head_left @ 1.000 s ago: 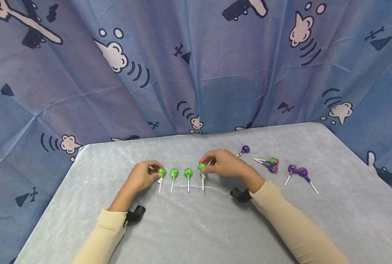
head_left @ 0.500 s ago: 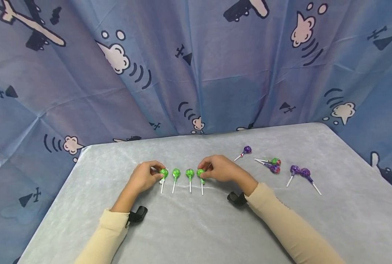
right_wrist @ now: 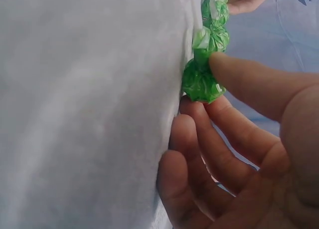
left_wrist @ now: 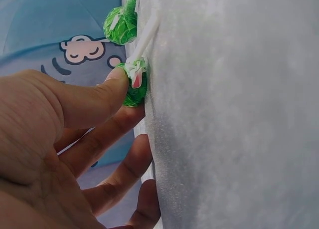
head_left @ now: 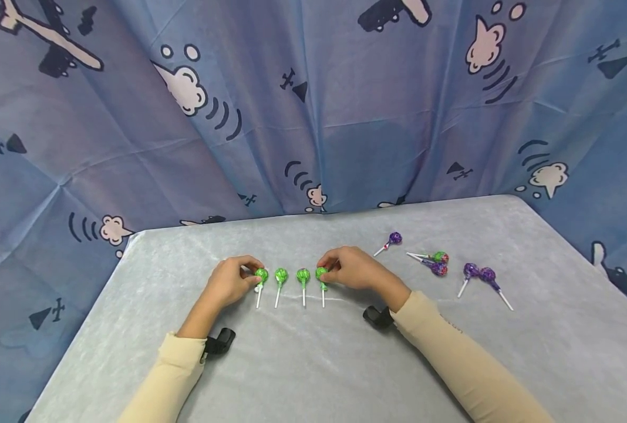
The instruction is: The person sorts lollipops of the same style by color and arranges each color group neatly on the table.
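Note:
Green-wrapped lollipops lie in a row on the grey-covered table, heads away from me and white sticks toward me. My left hand (head_left: 230, 282) pinches the head of the leftmost lollipop (head_left: 261, 275) between thumb and forefinger; the left wrist view shows its twisted wrapper (left_wrist: 135, 74). At the row's right end my right hand (head_left: 351, 268) holds another green lollipop (head_left: 321, 274) by its head, its thumb on the wrapper (right_wrist: 202, 84) in the right wrist view. Between the hands rest two more, a left-middle lollipop (head_left: 281, 275) and a right-middle lollipop (head_left: 303, 275).
Right of my right hand lie a purple lollipop (head_left: 395, 238), a green-and-red lollipop (head_left: 441, 257) beside a purple-and-red one (head_left: 438, 269), and two purple lollipops (head_left: 471, 269) with heads together. A patterned blue curtain (head_left: 366, 147) hangs behind the table (head_left: 292, 364).
My right hand has slid its lollipop slightly left, nearer the row, over the first half second. The left hand keeps its grip on its lollipop. The other lollipops stay put.

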`<state>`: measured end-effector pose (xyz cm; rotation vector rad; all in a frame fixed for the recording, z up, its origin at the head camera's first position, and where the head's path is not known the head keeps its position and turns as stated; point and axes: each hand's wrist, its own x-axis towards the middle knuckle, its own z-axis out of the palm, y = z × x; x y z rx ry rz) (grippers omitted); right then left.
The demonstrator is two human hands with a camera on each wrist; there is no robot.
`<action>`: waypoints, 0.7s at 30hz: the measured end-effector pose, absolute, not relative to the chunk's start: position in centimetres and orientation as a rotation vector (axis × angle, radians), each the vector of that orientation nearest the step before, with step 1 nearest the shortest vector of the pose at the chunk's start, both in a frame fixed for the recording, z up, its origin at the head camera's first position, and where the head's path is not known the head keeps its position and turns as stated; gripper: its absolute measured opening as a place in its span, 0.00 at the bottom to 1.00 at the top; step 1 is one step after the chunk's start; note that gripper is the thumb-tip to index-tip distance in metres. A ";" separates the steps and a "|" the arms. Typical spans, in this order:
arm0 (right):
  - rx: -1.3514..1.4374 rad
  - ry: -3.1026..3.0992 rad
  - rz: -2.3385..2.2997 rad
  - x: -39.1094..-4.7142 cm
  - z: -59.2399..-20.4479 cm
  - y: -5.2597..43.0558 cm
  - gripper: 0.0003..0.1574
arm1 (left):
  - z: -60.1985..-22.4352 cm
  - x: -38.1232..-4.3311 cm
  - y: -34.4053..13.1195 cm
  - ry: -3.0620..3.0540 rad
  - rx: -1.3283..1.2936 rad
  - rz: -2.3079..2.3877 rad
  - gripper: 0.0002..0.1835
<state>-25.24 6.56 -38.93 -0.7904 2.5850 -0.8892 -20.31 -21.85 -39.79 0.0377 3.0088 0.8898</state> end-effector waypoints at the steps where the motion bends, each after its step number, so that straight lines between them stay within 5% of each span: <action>1: -0.793 2.584 -0.890 -25.3 -39.0 6.6 0.16 | -39.8 -20.3 -21.9 3.009 0.039 0.888 0.10; 21: -0.769 2.573 -0.893 -25.5 -39.1 6.6 0.18 | -39.6 -20.2 -21.8 3.015 0.062 0.898 0.10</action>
